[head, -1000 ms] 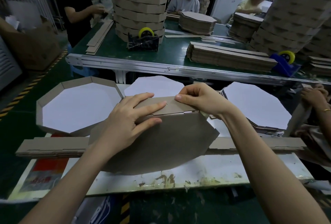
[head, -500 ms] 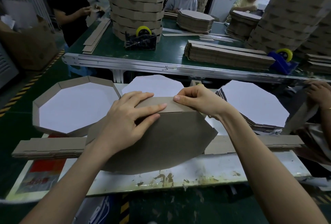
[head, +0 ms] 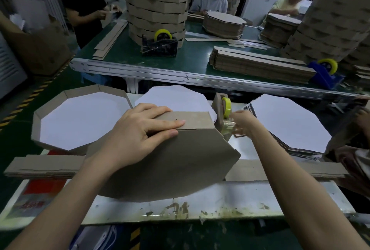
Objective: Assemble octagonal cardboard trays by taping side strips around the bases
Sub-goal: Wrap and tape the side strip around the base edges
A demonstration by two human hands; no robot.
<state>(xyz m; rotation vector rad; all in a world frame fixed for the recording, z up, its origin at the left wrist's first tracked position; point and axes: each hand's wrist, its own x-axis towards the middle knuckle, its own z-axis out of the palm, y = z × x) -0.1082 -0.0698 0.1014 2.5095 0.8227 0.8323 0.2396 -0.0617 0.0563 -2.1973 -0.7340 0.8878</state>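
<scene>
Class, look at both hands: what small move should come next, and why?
Probably the right hand, at the dispenser, pulls off a piece of tape and brings it to the seam: the left hand presses the strip ends together there, and no tape shows across them.

Your left forearm [head: 66,199] and right forearm [head: 300,189] are bare from the wrists to the near edge of view. Your left hand [head: 138,135] has slim fingers with short, plain nails. Your right hand [head: 243,124] is blurred, its details unreadable.
</scene>
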